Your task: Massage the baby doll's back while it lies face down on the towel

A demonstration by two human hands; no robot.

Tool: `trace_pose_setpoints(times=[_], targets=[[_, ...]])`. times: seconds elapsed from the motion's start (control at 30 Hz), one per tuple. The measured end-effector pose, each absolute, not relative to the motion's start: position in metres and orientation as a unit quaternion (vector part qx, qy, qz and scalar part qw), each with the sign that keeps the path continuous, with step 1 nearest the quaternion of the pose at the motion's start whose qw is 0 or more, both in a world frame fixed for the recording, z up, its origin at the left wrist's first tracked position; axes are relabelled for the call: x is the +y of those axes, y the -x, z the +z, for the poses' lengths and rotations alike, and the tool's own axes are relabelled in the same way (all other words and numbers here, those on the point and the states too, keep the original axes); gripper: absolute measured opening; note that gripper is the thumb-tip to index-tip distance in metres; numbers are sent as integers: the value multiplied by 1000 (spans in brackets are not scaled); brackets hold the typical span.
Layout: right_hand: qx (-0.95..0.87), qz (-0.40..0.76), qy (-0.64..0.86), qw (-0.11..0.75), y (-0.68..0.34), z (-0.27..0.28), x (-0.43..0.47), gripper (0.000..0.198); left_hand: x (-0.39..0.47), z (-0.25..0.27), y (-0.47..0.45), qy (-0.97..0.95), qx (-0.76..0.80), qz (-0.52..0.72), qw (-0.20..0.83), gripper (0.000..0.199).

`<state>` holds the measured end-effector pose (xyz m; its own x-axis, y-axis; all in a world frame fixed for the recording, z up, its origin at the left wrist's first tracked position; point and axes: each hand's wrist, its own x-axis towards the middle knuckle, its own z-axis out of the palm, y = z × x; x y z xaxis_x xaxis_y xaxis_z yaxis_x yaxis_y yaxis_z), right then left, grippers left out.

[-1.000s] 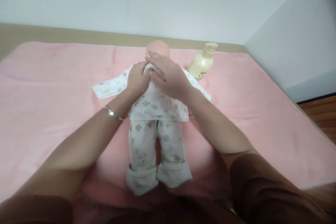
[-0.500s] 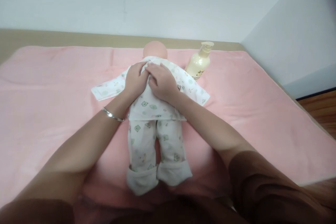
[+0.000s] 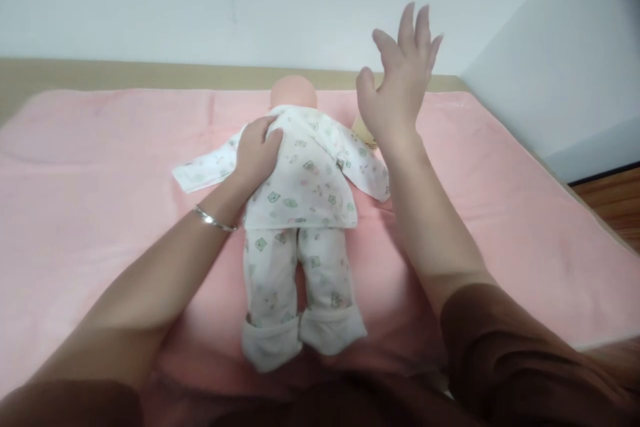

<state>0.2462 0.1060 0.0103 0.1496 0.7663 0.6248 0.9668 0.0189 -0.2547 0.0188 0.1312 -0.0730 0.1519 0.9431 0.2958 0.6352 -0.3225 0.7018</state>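
A baby doll lies on a pink blanket, dressed in a white printed top and matching trousers with turned-up cuffs. My left hand lies flat on the doll's chest, on the left side of the top, with the thumb apart from the fingers. A silver bracelet circles that wrist. Raised in the air to the right of the doll, my right hand has its fingers spread and holds nothing. Behind it, a cream lotion bottle is mostly hidden.
The pink blanket covers a wooden surface whose edge runs along the back. A white wall rises behind it, with another white panel at the right. Brown wood shows beyond the right edge.
My right hand has lifted off the doll's chest and moved up and right, fingers spreading, in front of the bottle. My left hand has stayed on the doll.
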Motion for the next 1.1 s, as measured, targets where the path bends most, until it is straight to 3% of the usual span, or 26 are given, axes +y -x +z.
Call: trace_pose_setpoints(times=[0.17,0.4,0.5,0.6,0.67,0.77,1.1], targets=[[-639,-113,703,290,-264,-3,126,52,128,-68,-18,-713,547,371,235,43],[-625,-149,714,279,-263,-5,136,61,132,-32,-61,-726,477,389,306,40],[-620,-159,716,276,-261,-4,136,78,138,-12,-86,-687,433,376,447,46],[-617,-145,720,284,-259,0,132,87,141,2,-101,-550,364,358,661,55],[-607,-120,721,313,-258,2,129,86,141,8,-107,-424,290,361,779,60],[-586,-87,720,361,-258,3,128,80,136,13,-115,-270,190,362,872,67],[-578,-75,729,359,-256,5,128,78,123,28,-109,-181,126,374,901,69]])
